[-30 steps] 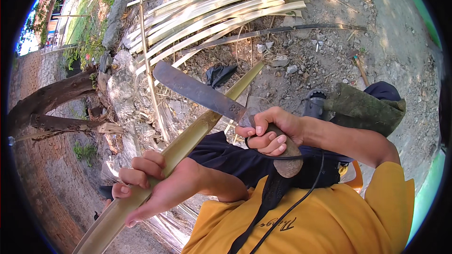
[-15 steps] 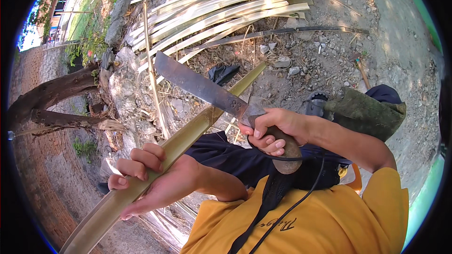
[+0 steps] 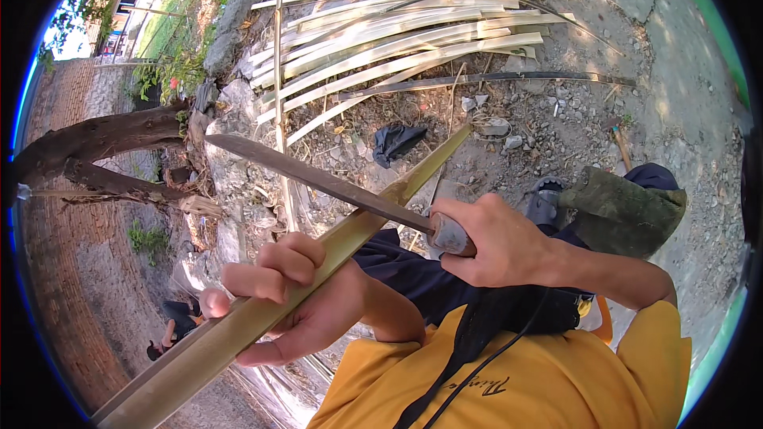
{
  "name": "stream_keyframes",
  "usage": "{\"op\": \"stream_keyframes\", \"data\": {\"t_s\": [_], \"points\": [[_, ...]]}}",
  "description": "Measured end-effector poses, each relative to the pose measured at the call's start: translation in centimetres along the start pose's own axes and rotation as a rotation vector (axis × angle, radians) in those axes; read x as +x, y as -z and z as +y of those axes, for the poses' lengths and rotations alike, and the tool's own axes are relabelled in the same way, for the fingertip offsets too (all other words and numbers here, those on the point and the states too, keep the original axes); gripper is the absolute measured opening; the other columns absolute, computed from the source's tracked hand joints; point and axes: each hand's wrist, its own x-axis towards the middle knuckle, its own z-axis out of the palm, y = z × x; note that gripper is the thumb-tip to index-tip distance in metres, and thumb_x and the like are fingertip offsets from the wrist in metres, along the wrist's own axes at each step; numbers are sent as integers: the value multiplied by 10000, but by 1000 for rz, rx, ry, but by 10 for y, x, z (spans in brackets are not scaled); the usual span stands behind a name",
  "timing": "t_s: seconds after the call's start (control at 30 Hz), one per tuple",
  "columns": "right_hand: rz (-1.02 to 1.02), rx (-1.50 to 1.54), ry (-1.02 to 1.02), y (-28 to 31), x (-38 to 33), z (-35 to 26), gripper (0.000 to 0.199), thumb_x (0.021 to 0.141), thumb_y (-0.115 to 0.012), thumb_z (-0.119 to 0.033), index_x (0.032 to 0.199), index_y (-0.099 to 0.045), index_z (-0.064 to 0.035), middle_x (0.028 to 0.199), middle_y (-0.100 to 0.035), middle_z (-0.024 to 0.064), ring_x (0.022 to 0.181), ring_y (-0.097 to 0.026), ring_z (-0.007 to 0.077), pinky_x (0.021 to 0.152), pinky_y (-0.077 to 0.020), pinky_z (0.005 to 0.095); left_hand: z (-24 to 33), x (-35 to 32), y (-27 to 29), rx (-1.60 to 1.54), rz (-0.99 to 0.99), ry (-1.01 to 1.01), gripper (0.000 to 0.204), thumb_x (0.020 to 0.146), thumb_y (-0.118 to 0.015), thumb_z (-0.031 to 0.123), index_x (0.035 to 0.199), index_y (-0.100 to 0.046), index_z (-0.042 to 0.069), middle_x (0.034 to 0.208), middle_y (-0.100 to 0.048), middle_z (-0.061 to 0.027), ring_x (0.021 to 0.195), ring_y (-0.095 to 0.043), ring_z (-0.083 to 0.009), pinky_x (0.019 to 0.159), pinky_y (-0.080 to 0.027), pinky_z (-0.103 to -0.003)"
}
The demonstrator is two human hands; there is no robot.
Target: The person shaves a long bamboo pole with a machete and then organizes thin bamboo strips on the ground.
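Observation:
A long split bamboo strip [image 3: 359, 229] runs slantwise from the lower left up past the middle, pale green with a narrow far end. My left hand [image 3: 322, 318] grips it from below, thumb on the near side and fingers curled over the far side. My right hand [image 3: 505, 242] is closed round the handle of a machete [image 3: 318, 179], back of the hand up. The dark blade crosses over the strip beyond my left hand, seen nearly edge-on, its tip toward the left. Whether the blade touches the strip I cannot tell.
Several pale bamboo strips [image 3: 397, 52] lie spread on the ground ahead. A black plastic scrap [image 3: 397, 145] and stones lie nearer. A hammer-like tool [image 3: 621, 147] is at the right. At left are a dark log [image 3: 103, 139], a brick wall [image 3: 75, 270] and another person [image 3: 183, 322].
My right hand has turned over, so the machete shows its narrow edge instead of its flat side, and its tip sits lower and further left. My left hand still grips the strip.

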Motion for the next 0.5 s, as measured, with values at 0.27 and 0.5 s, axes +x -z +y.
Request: {"op": "stream_keyframes", "data": {"t_s": [0.27, 0.5], "points": [[-41, 16, -38, -3, 3, 11, 261, 732, -709, -90, 943, -594, 12, 705, -650, 212, 693, -662, 416, 616, -522, 425, 6, -11, -2, 31, 102, -39, 508, 1007, -430, 630, 1006, -421, 123, 649, -300, 24, 409, -176, -65, 350, -156, -245], [-39, -18, -143, -1, 11, 9, 255, 740, -690, -99, 946, -607, 25, 704, -649, 233, 709, -664, 427, 639, -520, 451, 1, -10, -9, 405, 364, -90, 551, 996, -402, 673, 944, -423, 125, 673, -248, 40, 464, -131, -52, 378, -99, -230]]}}
